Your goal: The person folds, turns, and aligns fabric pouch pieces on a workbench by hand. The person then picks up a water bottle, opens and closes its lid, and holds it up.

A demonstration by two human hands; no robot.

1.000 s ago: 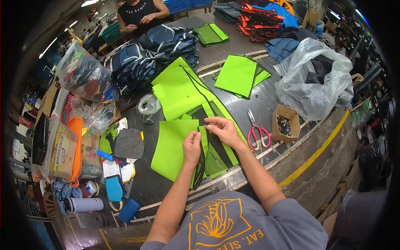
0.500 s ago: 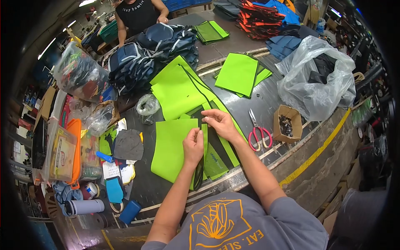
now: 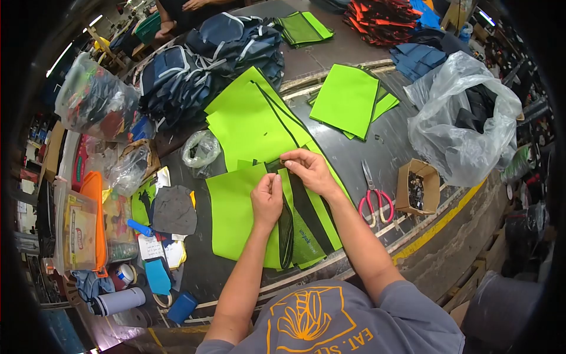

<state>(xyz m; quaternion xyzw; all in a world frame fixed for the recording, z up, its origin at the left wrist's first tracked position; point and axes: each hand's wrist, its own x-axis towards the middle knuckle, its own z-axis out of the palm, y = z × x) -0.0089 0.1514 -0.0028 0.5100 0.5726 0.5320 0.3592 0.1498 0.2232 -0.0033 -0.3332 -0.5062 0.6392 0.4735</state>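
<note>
Lime-green fabric panels with black edging lie in front of me. My left hand (image 3: 267,200) is closed in a pinch at the upper corner of the near lime-green fabric panel (image 3: 233,215). Close beside it, my right hand (image 3: 311,172) pinches the top of the dark-trimmed fabric; its fingertips hide the exact grip. Below and between my hands hang a dark mesh strip (image 3: 287,236) and a green mesh panel with printed lettering (image 3: 308,235). A larger lime-green sheet (image 3: 250,121) spreads out beyond my hands.
Red-handled scissors (image 3: 375,203) and a cardboard box of small dark parts (image 3: 417,186) are to the right. Behind them stands a clear plastic bag (image 3: 436,138). Further back are stacked green panels (image 3: 346,97) and navy bundles (image 3: 236,47). A co-worker's arm (image 3: 165,23) shows behind.
My left hand has moved slightly left and down with the fabric corner, widening the gap to my right hand a little. The view has shifted, and the co-worker's hands have moved.
</note>
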